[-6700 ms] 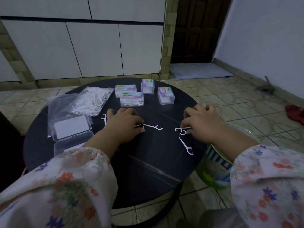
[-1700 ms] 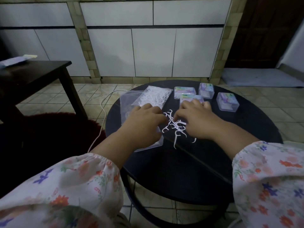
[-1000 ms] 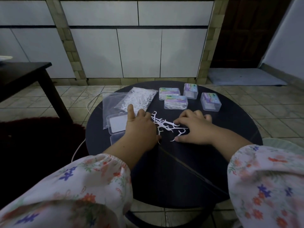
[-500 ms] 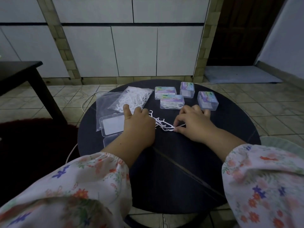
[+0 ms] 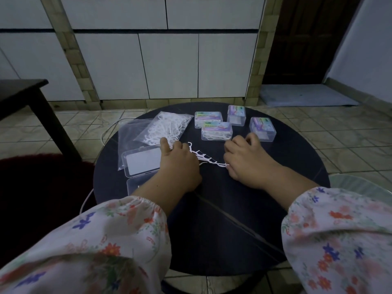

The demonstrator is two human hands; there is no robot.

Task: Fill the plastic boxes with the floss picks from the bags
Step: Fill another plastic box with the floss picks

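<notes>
head view: my left hand lies knuckles-up near the middle of the round worktop, fingers curled over a loose row of floss picks. my right hand pinches the row's right end. an open plastic box sits at the left edge, touching a bag of picks. four closed boxes stand along the far edge.
</notes>
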